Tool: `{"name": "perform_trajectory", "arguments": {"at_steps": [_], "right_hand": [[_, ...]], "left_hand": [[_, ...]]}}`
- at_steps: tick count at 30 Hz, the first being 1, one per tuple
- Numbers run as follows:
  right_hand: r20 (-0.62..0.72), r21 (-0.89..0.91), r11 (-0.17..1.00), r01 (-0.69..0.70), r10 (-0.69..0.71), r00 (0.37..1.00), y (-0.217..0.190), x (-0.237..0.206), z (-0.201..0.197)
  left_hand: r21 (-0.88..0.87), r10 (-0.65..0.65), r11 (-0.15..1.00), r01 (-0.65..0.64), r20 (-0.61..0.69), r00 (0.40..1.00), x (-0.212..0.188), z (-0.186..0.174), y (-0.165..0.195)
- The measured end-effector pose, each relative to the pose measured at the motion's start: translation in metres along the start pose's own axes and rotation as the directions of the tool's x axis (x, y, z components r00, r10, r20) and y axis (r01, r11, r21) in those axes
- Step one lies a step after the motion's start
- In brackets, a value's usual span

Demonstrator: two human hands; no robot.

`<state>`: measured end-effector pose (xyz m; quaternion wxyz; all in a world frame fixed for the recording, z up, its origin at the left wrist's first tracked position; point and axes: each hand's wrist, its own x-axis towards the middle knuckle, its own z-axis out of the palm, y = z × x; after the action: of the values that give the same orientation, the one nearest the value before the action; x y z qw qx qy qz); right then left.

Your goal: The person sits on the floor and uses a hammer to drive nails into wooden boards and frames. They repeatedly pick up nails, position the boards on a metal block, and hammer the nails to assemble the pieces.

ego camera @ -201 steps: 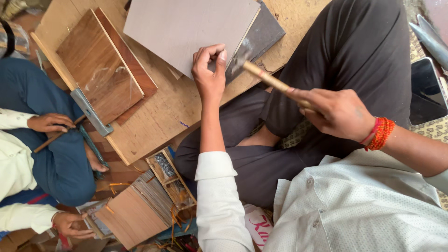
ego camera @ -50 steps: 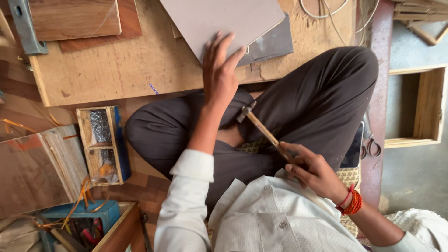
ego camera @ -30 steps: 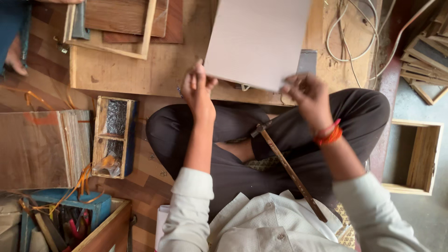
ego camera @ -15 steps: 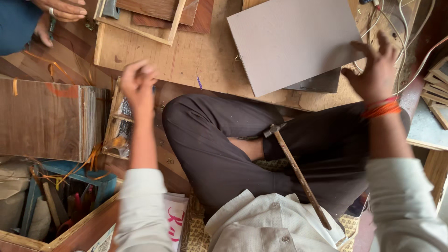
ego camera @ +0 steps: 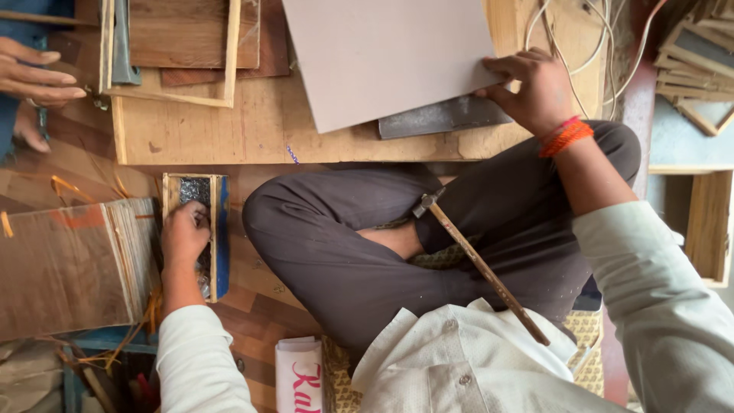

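I sit cross-legged in dark trousers before a low wooden work board (ego camera: 252,138). My left hand (ego camera: 183,233) reaches down into a small blue-edged wooden box (ego camera: 220,237) of small dark metal bits on the floor to my left; its fingertips are inside, hidden. My right hand (ego camera: 531,92) presses on the right edge of a pale grey-pink board (ego camera: 382,53) that lies on the work board, over a flat grey metal block (ego camera: 440,118). A hammer (ego camera: 478,264) with a wooden handle rests loose across my lap, head toward my knee.
Another person's hand (ego camera: 34,73) is at the upper left, beside a wooden frame (ego camera: 172,95). A stack of wood sheets (ego camera: 73,264) lies on the left. White cables (ego camera: 569,34) and wooden boxes (ego camera: 703,222) are on the right.
The hammer left my right hand and now lies on my lap. My right hand went to the grey board's edge. My left hand moved off the board and down into the small box.
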<state>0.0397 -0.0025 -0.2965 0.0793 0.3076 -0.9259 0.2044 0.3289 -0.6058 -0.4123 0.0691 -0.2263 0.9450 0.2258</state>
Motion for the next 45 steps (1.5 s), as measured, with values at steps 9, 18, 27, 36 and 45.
{"name": "perform_trajectory", "arguments": {"at_steps": [9,18,27,36,45], "right_hand": [[0.07,-0.096,0.995,0.026,-0.02,0.997,-0.036,-0.001,0.0],[0.514,0.154,0.955,-0.254,0.142,0.846,-0.119,-0.114,-0.051],[0.503,0.603,0.445,-0.663,0.433,0.748,-0.152,-0.186,-0.077],[0.062,0.178,0.896,-0.406,0.402,0.914,-0.107,-0.172,-0.092],[0.173,0.043,0.947,-0.318,0.306,0.936,-0.098,-0.145,-0.07]], "left_hand": [[-0.26,0.032,0.96,-0.099,-0.25,0.968,-0.013,0.018,-0.006],[-0.575,0.207,0.649,-0.498,-0.496,0.843,0.017,-0.009,0.148],[-0.349,0.55,0.587,-0.731,-0.49,0.676,0.038,0.071,0.44],[-0.199,0.646,0.637,-0.745,-0.391,0.656,0.052,0.123,0.471],[-0.2,0.632,0.669,-0.716,-0.353,0.69,0.054,0.126,0.472]]}}
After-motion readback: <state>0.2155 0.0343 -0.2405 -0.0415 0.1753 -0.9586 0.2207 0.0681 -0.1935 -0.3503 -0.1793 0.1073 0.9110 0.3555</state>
